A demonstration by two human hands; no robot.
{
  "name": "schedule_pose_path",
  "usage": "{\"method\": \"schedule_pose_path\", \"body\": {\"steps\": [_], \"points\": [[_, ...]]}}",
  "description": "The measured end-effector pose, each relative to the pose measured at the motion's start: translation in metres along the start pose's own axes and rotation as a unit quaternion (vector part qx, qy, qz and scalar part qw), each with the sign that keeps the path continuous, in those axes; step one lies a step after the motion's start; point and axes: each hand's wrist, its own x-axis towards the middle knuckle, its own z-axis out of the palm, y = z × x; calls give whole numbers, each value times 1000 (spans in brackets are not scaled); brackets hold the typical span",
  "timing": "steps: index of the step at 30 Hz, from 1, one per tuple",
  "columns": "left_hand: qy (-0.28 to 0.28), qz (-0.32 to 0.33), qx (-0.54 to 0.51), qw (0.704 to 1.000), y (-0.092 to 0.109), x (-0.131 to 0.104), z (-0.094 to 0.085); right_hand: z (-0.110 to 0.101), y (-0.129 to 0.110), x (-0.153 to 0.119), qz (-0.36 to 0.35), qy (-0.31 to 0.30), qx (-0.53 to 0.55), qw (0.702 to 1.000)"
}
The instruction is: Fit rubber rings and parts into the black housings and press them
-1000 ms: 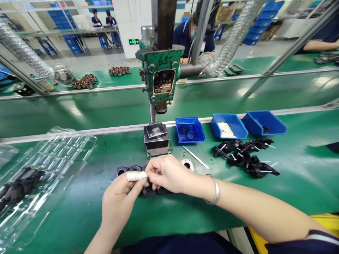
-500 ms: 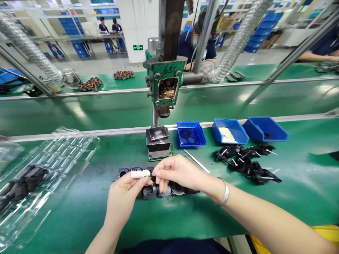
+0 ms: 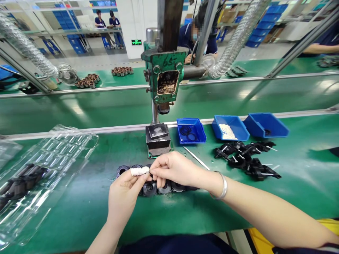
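My left hand [image 3: 125,192] is closed in a pinch, its forefinger wrapped in white tape [image 3: 140,171]. Against its fingertips my right hand [image 3: 174,171] pinches too, thumb and forefinger together. Whatever small piece lies between the fingertips is hidden. Below and behind both hands, round black housings [image 3: 149,189] stand in rows on the green bench, partly covered by my fingers. A thin white stick [image 3: 196,158] lies on the bench just beyond my right hand.
A green press [image 3: 165,77] stands ahead over its metal block [image 3: 158,138]. Right of it are a blue bin with black rings [image 3: 191,141], a bin of small white parts [image 3: 230,121] and another blue bin [image 3: 267,125]. Black assemblies [image 3: 249,158] lie right; clear plastic trays [image 3: 66,155] lie left.
My right hand's fingertips have come closer to the left fingertips and now meet them. A dark bit seen between them before is now hidden. The camera view has shifted slightly.
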Motion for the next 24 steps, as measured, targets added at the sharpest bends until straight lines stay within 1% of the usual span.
{"method": "schedule_pose_path", "body": {"steps": [3,6,9,11,14,17,19,21,23,24], "points": [[31,20,1,999,0,0,3,1,0,2,-18,14,-21,1000],[62,37,5,997,1,0,5,2,1,5,-35,18,-18,999],[76,42,15,996,2,0,7,3,1,7,-42,24,-29,998],[88,52,24,995,0,-1,8,5,-1,6,-51,41,-65,996],[117,102,63,986,-6,0,7,11,-8,4,-83,77,-131,985],[137,189,147,961,-11,-3,2,18,-11,3,-117,108,-172,972],[130,241,202,940,-10,-8,0,20,-6,6,-135,117,-197,964],[80,269,231,932,-4,-15,-1,17,4,12,-135,137,-242,951],[23,262,230,937,2,-20,-1,6,18,17,-110,165,-283,938],[14,238,217,947,5,-21,0,-2,24,18,-96,183,-294,933]]}}
